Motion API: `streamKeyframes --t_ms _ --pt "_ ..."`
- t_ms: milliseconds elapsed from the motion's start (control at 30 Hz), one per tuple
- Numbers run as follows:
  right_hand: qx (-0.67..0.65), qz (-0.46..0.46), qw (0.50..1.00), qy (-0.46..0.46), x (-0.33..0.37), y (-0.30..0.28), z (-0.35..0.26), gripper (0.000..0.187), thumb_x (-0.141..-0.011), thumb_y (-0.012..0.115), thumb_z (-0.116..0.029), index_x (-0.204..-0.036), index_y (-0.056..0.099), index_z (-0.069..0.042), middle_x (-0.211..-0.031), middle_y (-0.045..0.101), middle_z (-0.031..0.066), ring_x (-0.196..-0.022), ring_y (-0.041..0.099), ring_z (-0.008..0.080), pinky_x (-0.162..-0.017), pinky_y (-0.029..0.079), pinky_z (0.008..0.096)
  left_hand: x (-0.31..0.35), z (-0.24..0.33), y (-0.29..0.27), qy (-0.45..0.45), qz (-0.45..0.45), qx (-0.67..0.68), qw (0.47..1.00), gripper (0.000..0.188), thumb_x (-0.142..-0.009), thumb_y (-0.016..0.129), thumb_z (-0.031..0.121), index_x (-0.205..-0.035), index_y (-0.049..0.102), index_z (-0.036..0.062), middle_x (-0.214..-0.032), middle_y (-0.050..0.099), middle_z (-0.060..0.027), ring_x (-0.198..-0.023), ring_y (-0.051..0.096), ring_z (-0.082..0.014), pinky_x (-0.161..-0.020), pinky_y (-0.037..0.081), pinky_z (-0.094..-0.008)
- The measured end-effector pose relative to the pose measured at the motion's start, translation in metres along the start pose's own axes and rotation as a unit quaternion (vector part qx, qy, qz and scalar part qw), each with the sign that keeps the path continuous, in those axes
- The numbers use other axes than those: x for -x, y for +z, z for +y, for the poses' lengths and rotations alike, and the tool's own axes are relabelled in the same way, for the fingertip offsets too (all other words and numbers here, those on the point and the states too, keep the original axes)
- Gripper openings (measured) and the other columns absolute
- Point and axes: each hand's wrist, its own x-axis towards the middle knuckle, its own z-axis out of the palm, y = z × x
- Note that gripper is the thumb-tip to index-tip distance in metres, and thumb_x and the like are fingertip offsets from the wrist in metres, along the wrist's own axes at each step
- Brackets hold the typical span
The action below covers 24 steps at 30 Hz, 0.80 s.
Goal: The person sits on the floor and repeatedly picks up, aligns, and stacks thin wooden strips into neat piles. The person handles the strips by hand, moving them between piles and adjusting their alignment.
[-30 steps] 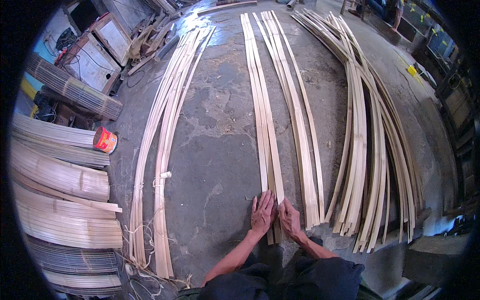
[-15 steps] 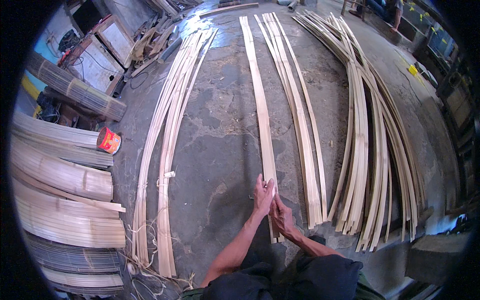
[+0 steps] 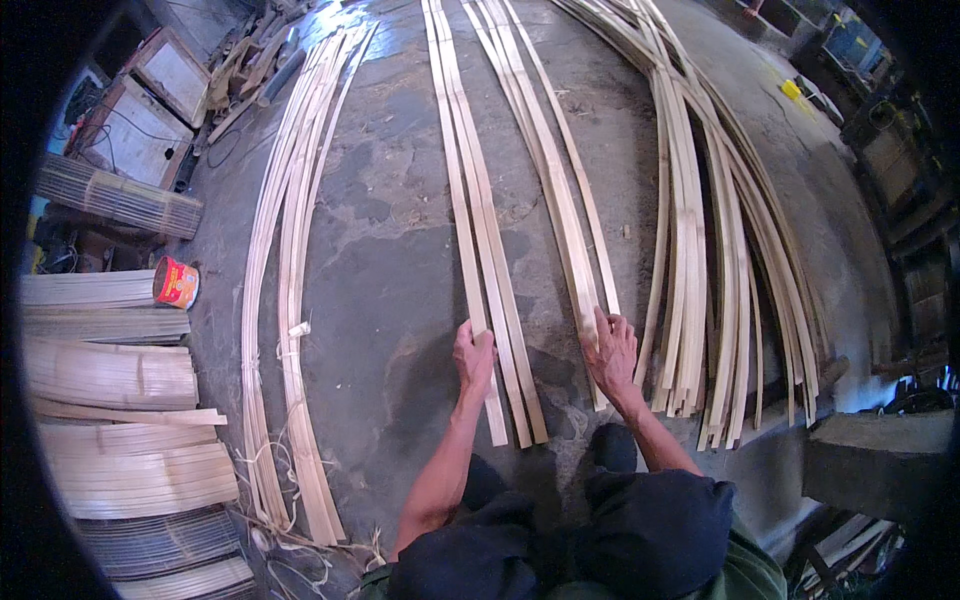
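Several long, pale bamboo strips [image 3: 486, 240] lie lengthwise on the floor before me, slightly fanned apart at their near ends. My left hand [image 3: 474, 357] is closed round the leftmost of them, a little above its near end. To the right lies another small group of bamboo strips [image 3: 556, 190]. Over the near part of that group my right hand [image 3: 614, 358] is bent, its fingers curled onto the strips; the palm side is hidden. The near ends of the strips lie close to my feet and dark-trousered knees.
Tied bundles of strips [image 3: 290, 250] lie at the left, with loose string [image 3: 285, 480] near their ends. A large heap of strips [image 3: 685, 250] spreads at the right. Stacked slats [image 3: 130, 375] and a red tin [image 3: 177, 283] line the left side. A grey block [image 3: 860, 460] stands lower right.
My hands, together on the middle strips before, are now apart. The right hand has moved to the right-hand group. The middle strips have spread, and the whole view has shifted.
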Motion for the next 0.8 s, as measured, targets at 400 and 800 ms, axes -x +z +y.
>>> streamKeyframes --t_ms 400,800 --pt "-0.16 -0.031 0.97 0.181 0.005 0.016 0.022 0.042 -0.087 0.064 -0.023 -0.124 0.055 -0.005 -0.091 0.064 0.0228 -0.083 0.063 0.0406 -0.074 0.049 0.0484 -0.005 -0.017 -0.008 0.034 -0.04 -0.009 0.999 0.043 -0.088 0.059 0.012 -0.127 0.05 -0.0011 -0.084 0.062 -0.0064 -0.061 0.058 -0.0115 -0.057 0.051 -0.0284" --pt "-0.49 -0.071 0.841 0.216 0.024 0.024 -0.032 0.05 -0.098 0.056 -0.016 -0.145 0.041 -0.004 -0.083 0.052 0.0007 -0.066 0.04 0.0081 -0.058 0.039 0.0236 0.008 -0.005 -0.004 0.056 -0.026 -0.051 0.997 0.046 -0.089 0.06 0.014 -0.132 0.048 0.0015 -0.084 0.064 -0.0076 -0.062 0.062 -0.0131 -0.054 0.052 -0.0294"
